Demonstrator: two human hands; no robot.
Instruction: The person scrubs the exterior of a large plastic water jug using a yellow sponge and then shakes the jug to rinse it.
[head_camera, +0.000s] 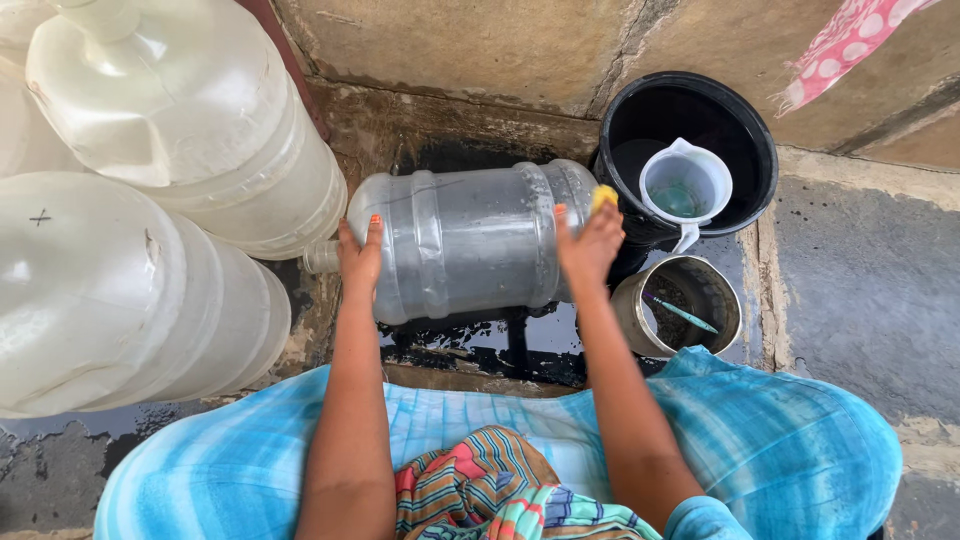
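We are in the scrubbing step: the grey water jug lies on its side on the wet floor, neck toward the white jugs. Our left hand rests flat on it near the neck, fingers spread, steadying. Our right hand pinches a yellow sponge against its base, beside the black bucket. Next, we judge, comes rolling it to reach unwashed sides.

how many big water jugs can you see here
3: a clear water jug lying on its side under both hands, and two white jugs stacked at left. More may sit beyond the frame.
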